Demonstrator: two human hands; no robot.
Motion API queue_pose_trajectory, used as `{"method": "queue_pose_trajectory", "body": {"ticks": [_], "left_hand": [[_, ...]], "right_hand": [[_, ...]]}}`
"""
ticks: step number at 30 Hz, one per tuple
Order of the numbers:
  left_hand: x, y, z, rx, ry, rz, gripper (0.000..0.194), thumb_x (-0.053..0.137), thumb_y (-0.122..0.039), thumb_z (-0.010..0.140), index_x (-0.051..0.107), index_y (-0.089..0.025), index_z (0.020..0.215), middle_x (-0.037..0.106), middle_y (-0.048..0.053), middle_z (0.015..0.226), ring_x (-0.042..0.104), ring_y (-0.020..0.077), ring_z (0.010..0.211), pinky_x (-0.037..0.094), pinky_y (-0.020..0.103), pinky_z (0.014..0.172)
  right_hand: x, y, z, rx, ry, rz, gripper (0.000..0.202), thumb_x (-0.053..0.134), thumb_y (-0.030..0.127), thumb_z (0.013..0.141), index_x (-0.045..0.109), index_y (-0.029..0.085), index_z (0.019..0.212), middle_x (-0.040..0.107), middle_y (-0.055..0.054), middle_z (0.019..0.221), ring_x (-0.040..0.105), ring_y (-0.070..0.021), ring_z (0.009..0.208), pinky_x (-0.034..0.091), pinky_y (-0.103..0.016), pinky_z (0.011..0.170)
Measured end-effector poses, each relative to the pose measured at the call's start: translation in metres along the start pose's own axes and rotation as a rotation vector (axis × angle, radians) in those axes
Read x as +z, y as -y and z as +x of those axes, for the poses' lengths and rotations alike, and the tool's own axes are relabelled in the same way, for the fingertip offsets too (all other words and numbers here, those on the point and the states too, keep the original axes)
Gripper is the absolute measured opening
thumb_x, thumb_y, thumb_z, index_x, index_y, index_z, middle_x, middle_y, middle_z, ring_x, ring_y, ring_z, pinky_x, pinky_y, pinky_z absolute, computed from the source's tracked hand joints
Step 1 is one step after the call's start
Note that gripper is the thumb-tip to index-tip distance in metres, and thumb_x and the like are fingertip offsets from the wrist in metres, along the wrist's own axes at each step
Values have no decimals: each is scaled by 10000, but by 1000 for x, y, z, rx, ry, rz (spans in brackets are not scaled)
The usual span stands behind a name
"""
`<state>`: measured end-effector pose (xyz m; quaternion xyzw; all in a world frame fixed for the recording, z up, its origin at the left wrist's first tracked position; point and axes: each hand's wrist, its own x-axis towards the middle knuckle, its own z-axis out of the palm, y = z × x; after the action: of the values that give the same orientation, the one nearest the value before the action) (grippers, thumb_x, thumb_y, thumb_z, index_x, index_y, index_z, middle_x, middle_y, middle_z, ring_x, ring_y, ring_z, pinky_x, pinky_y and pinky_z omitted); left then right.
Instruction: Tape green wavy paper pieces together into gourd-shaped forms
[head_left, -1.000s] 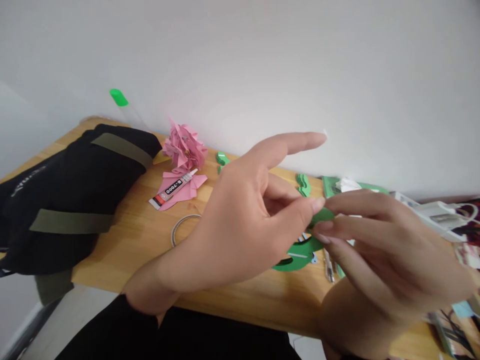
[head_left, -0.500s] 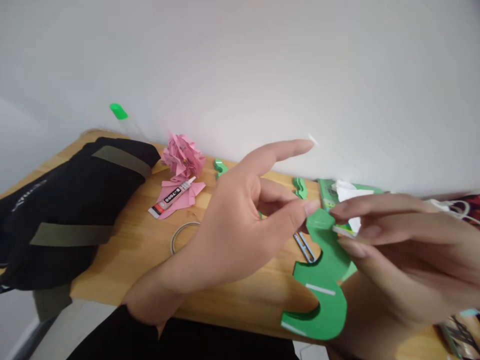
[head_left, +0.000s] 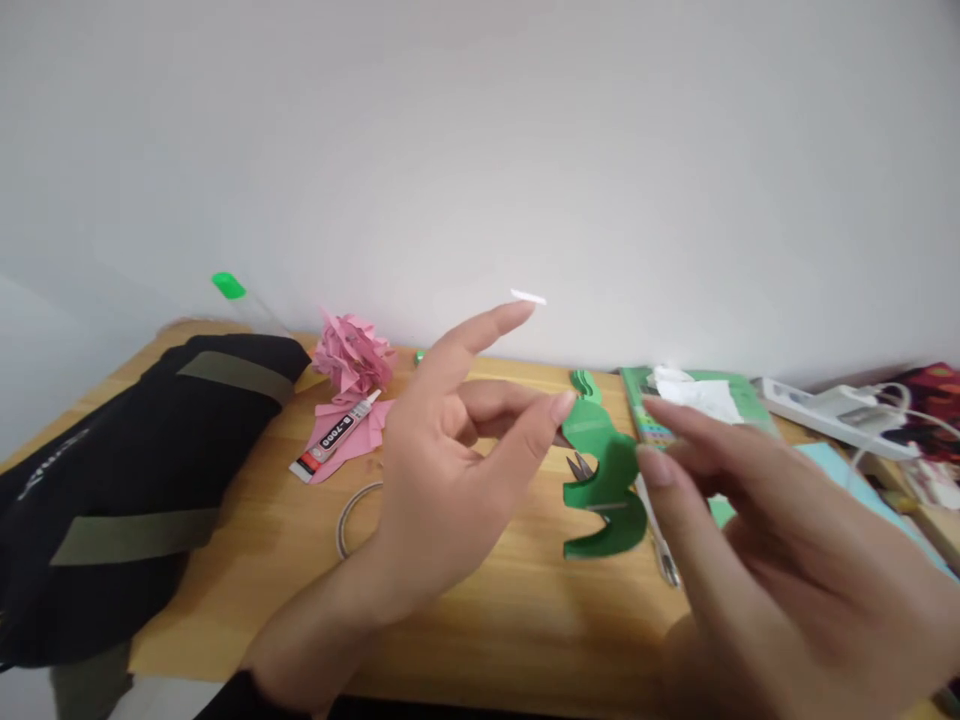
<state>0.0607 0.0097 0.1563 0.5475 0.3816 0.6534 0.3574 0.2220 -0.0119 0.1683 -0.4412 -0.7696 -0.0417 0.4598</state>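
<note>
My left hand pinches the top end of a wavy green paper piece between thumb and middle finger. Its index finger points up, with a small white strip on the tip. A pale strip also crosses the lower part of the green piece. My right hand is just right of the green piece, thumb and index fingertip a little apart, with nothing visible between them. Behind the green piece, scissor tips show above the wooden table.
At the left lies a black bag. Beside it are a pink paper flower, a glue tube on pink paper and a metal ring. Towards the right are a green booklet, white tissue and a power strip.
The view has tilted up. My right thumb and index finger have come away from the green piece and the white bit they held. The green piece now hangs from my left hand, farther from the camera.
</note>
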Motion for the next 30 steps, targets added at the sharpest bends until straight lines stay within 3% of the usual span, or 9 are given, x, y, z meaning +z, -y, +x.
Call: {"method": "queue_pose_trajectory", "body": {"ticks": [3,14,22,26,30], "left_hand": [[3,0,-3,36,-51,34,425,676,-201,842,551,-344,1222,725,-35,709,707,176,582,635,298,508],[8,-4,-4,32,-50,49,425,639,-239,861,550,-359,1259,735,14,822,725,218,655,649,355,522],[8,-6,-4,32,-77,57,387,621,-227,874,557,-346,1237,710,-24,701,705,190,573,629,317,501],[8,-5,-3,67,-94,71,403,661,-169,841,565,-261,1221,679,-46,623,653,126,481,595,234,466],[8,-6,-3,78,-110,59,415,659,-102,828,562,-209,1217,664,-60,601,655,100,500,597,190,504]], "right_hand": [[7,3,-1,25,-43,-55,343,621,113,859,654,252,1170,633,32,663,493,-80,440,471,-234,449],[12,9,-4,0,-43,-217,282,637,153,866,669,210,1140,695,3,736,634,-106,563,493,-229,508],[15,10,-4,-42,-52,-263,339,637,146,867,645,236,1194,652,34,663,569,-100,509,461,-240,508],[15,11,-7,-57,-60,-276,367,648,133,852,649,224,1208,611,43,613,482,-96,449,420,-249,469],[16,9,-8,-87,-73,-293,406,659,92,830,652,223,1215,621,40,619,500,-100,468,435,-252,504]]}}
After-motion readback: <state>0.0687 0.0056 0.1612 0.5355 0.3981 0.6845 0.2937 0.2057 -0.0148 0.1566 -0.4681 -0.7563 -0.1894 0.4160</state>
